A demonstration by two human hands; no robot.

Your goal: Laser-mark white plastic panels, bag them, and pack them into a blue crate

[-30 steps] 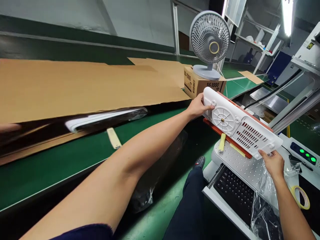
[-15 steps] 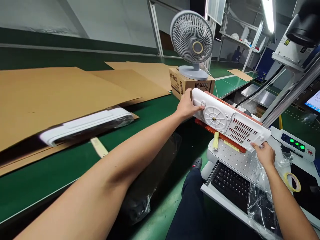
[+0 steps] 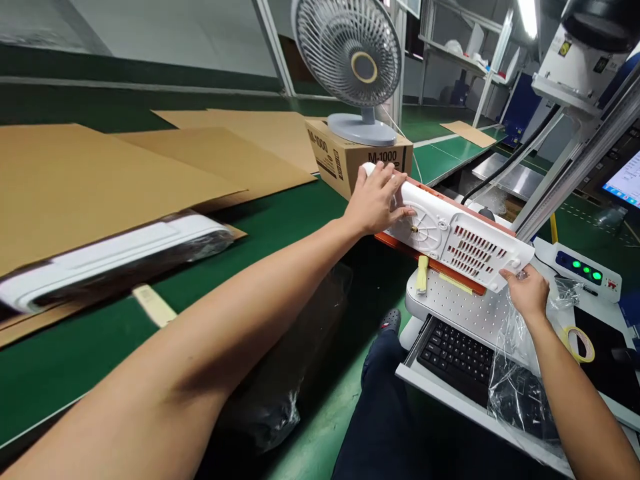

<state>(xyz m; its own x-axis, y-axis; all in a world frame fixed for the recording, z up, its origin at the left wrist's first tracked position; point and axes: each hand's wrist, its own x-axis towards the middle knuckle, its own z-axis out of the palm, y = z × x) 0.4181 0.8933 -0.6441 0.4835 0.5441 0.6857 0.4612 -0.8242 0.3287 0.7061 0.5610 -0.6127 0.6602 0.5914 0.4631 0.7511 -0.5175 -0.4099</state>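
The white panel [image 3: 475, 245] is grasped at one end by the right hand [image 3: 528, 290]; the other is covered by the left hand [image 3: 373, 202], fingers [image 3: 403, 213] spread.

Bright overhead tube [image 3: 528, 17], deep shadows below, stretched edges, screen [image 3: 625, 179] perhaps blurred
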